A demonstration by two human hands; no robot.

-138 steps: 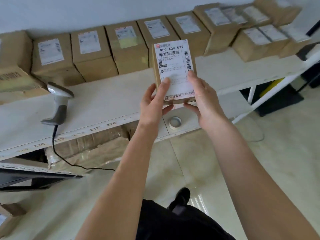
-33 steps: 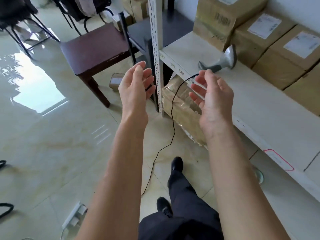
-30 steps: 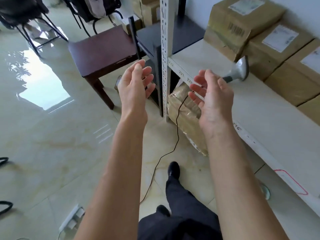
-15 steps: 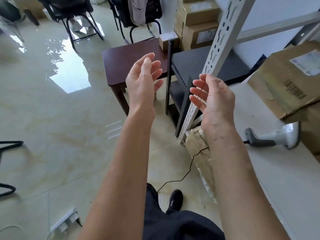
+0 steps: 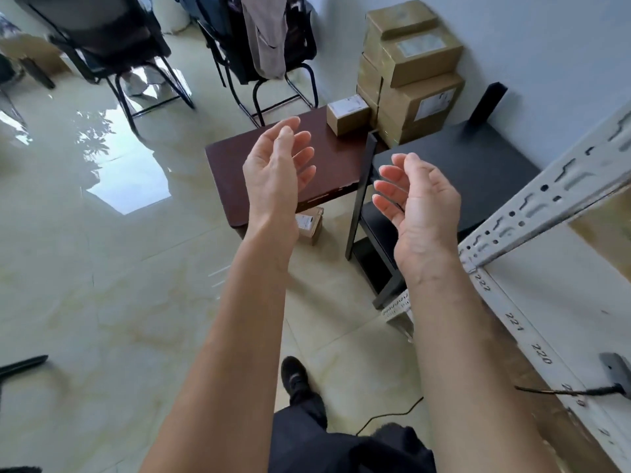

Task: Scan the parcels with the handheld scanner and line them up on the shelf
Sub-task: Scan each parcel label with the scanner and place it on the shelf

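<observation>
Both hands are up in front with nothing in them: left hand (image 5: 278,172) and right hand (image 5: 418,199) face each other, fingers loosely spread. One small parcel (image 5: 348,114) sits on the brown desk (image 5: 239,175), beside stacked boxes (image 5: 415,73). The scanner (image 5: 616,370) lies on the white shelf (image 5: 560,295) at far right, mostly cut off

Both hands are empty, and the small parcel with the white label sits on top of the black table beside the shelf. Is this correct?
Not quite. Both hands, left and right, are empty, but the head view shows the small parcel on the dark brown table, not the black table.
</observation>
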